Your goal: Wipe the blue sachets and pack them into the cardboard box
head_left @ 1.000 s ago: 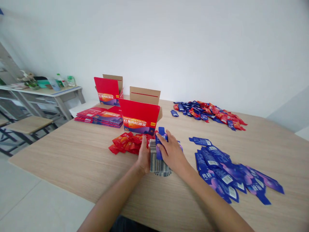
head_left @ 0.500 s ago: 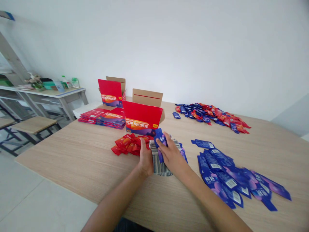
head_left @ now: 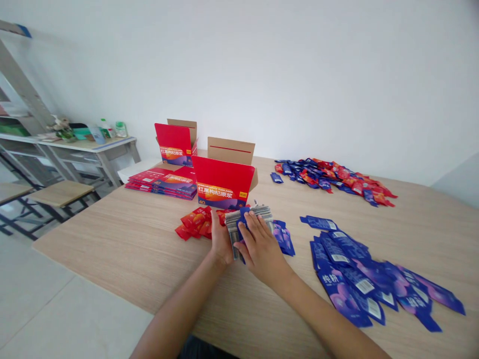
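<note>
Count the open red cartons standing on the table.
2. One open red carton stands just beyond the hands, next to the stack of sachets. The other open carton stands farther back left, behind the flat red cartons. None seems hidden.

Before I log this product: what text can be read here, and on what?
"红黑枸杞原浆": front box
"40": same box, lower left
"红黑枸杞原浆", blurred: rear box
"纯粹", uncertain: blue pouch
Flat boxes, the small Latin line on the front box, pouch labels: too small to read.
</note>
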The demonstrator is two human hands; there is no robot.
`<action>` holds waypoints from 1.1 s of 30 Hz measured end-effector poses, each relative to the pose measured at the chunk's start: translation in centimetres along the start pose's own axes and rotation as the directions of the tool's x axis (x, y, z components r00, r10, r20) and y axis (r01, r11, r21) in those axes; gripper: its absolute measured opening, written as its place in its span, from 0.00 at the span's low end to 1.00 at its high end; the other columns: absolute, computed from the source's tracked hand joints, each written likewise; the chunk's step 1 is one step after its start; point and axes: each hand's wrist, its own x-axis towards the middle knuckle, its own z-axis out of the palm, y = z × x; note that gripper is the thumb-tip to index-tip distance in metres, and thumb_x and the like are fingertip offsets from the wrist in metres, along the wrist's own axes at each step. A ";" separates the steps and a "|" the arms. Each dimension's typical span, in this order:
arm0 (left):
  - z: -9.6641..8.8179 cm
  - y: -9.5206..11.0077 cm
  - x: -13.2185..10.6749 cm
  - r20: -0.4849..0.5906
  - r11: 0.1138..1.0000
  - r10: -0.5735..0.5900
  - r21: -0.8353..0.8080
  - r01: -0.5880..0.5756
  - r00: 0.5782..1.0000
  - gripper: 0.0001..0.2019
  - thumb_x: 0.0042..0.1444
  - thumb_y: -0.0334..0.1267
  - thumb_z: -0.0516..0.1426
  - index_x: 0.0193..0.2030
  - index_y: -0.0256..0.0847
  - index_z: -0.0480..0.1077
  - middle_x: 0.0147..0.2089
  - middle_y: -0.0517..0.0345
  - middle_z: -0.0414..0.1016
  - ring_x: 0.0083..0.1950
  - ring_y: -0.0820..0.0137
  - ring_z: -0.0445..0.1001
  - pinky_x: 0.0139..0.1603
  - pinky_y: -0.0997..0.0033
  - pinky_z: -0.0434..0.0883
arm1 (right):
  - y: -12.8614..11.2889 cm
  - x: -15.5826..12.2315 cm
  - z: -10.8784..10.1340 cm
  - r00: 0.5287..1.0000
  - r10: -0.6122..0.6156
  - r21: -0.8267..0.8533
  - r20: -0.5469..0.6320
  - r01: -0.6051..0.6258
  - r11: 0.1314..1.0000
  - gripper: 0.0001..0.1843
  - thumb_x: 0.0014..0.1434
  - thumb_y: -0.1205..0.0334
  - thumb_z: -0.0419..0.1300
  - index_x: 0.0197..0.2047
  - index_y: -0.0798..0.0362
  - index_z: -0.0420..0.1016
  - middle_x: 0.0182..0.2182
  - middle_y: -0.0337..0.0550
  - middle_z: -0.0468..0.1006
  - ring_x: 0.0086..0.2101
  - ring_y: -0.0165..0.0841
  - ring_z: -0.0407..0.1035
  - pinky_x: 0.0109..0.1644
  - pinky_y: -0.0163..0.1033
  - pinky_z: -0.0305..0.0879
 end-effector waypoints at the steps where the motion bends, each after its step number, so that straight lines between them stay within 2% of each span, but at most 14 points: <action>1: 0.0 -0.4 0.0 -0.001 1.000 -0.001 0.009 0.001 1.000 0.53 0.59 0.75 0.32 0.68 0.31 0.65 0.60 0.37 0.76 0.62 0.49 0.75 0.64 0.50 0.70 | 0.0 0.0 0.2 1.000 0.018 -0.001 0.001 -0.018 1.000 0.23 0.70 0.60 0.54 0.62 0.65 0.72 0.66 0.69 0.66 0.68 0.54 0.57 0.70 0.63 0.57; 4: -0.1 -1.6 0.1 0.001 0.998 -0.049 0.028 0.049 0.999 0.50 0.61 0.73 0.32 0.70 0.33 0.64 0.61 0.39 0.76 0.64 0.51 0.74 0.66 0.50 0.68 | 0.6 0.0 0.7 0.995 0.092 0.020 -0.022 -0.092 0.996 0.23 0.71 0.60 0.53 0.64 0.62 0.71 0.67 0.68 0.64 0.69 0.54 0.56 0.71 0.65 0.55; 10: -1.0 -3.5 0.3 0.054 0.988 -0.152 0.041 0.150 0.987 0.47 0.61 0.73 0.39 0.70 0.37 0.64 0.63 0.39 0.75 0.66 0.49 0.71 0.70 0.46 0.62 | 2.9 -0.1 1.5 0.975 0.204 0.154 -0.091 -0.189 0.970 0.22 0.74 0.60 0.49 0.65 0.55 0.70 0.70 0.62 0.61 0.69 0.50 0.56 0.68 0.63 0.60; 16: -0.3 -4.3 -0.1 -0.015 0.982 -0.183 0.038 0.183 0.983 0.44 0.62 0.72 0.40 0.70 0.41 0.64 0.63 0.41 0.75 0.65 0.48 0.72 0.70 0.43 0.59 | 4.4 -0.8 2.8 0.962 0.247 0.275 -0.118 -0.208 0.939 0.24 0.74 0.63 0.46 0.70 0.51 0.63 0.73 0.59 0.53 0.70 0.48 0.54 0.69 0.65 0.60; 19: 0.1 -4.1 -0.2 -0.061 0.988 -0.157 -0.005 0.157 0.986 0.45 0.62 0.72 0.38 0.71 0.41 0.63 0.63 0.42 0.75 0.66 0.48 0.71 0.70 0.44 0.59 | 4.6 -0.7 2.9 0.970 0.207 0.320 -0.124 -0.158 0.934 0.26 0.74 0.64 0.45 0.72 0.50 0.59 0.74 0.58 0.52 0.71 0.47 0.51 0.70 0.64 0.59; 22: 0.2 -3.4 -0.1 -0.068 0.991 -0.130 -0.028 0.128 0.989 0.48 0.59 0.75 0.38 0.70 0.39 0.64 0.63 0.41 0.75 0.66 0.48 0.71 0.70 0.45 0.60 | 4.2 -0.3 2.0 0.989 0.117 0.331 -0.090 -0.081 0.940 0.26 0.74 0.64 0.46 0.73 0.50 0.58 0.72 0.58 0.57 0.70 0.45 0.53 0.70 0.62 0.60; 25: 0.3 -2.1 -0.2 -0.056 0.991 -0.128 -0.051 0.125 0.990 0.52 0.57 0.77 0.36 0.68 0.34 0.66 0.62 0.37 0.75 0.65 0.48 0.72 0.69 0.47 0.62 | 3.3 0.0 1.0 0.998 0.045 0.284 -0.053 -0.028 0.958 0.26 0.72 0.66 0.48 0.71 0.52 0.62 0.69 0.59 0.62 0.70 0.47 0.54 0.69 0.63 0.61; 28: 0.6 -0.7 -0.4 -0.092 0.995 -0.075 -0.073 0.068 0.993 0.54 0.56 0.78 0.35 0.66 0.30 0.68 0.59 0.35 0.77 0.62 0.48 0.74 0.66 0.49 0.66 | 2.0 0.0 0.4 0.999 -0.011 0.194 -0.030 0.016 0.981 0.23 0.70 0.70 0.51 0.66 0.58 0.69 0.68 0.64 0.64 0.69 0.49 0.55 0.69 0.62 0.61; 33: 0.7 0.3 -0.5 -0.132 0.997 -0.041 -0.068 0.032 0.990 0.55 0.57 0.77 0.32 0.64 0.29 0.70 0.57 0.35 0.78 0.62 0.49 0.75 0.65 0.51 0.68 | 0.7 -0.3 0.7 0.997 -0.067 0.109 -0.025 0.070 0.992 0.25 0.65 0.77 0.52 0.63 0.62 0.72 0.68 0.64 0.64 0.70 0.50 0.54 0.70 0.61 0.60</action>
